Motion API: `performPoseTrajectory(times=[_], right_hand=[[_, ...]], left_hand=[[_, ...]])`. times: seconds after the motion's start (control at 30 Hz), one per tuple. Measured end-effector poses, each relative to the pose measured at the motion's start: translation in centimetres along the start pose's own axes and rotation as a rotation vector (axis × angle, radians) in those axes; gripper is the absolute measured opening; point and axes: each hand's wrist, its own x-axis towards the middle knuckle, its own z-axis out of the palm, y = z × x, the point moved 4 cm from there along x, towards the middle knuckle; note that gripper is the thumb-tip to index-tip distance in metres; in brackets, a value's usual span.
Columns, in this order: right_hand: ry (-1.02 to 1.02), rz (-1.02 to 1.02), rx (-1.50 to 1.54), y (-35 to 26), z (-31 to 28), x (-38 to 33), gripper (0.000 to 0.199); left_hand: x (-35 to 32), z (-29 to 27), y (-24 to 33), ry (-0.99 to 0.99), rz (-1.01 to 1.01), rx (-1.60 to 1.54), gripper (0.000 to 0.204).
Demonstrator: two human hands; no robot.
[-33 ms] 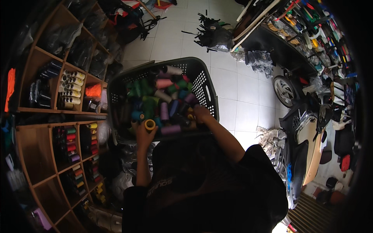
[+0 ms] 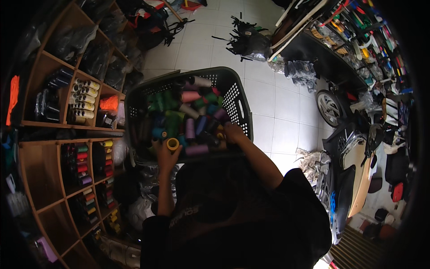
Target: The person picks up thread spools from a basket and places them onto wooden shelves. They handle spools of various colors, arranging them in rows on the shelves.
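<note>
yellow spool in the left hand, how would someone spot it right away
Find the dark basket of thread cones on the white tiled floor. At its near edge the left hand grips a yellow spool, open end up, the only yellow one there.

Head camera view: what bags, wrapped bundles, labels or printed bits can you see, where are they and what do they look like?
Dark plastic bags: top shelf compartments on the left, bulging, glossy black.
Clear plastic bag: on the white floor tiles beyond the basket, lumpy, full of black pieces.
Orange patch: shelf beside the basket, small, bright orange; too blurred to tell what it is.
Printed lettering: on the person's dark shirt, pale.
No screens visible.
</note>
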Motion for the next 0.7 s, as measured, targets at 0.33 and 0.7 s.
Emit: performPoseTrajectory(times=[0.33, 0.7], right_hand=[[0.184, -0.093, 0.034, 0.7, -0.7, -2.4, 0.080], [0.255, -0.093, 0.162, 0.5, -1.6, -2.7, 0.072]], left_hand=[[0.2, 1.6, -0.5, 0.321, -0.331, -0.734, 0.049], [1.1, 3.9, -0.6, 0.076, -0.561, -1.437, 0.046]])
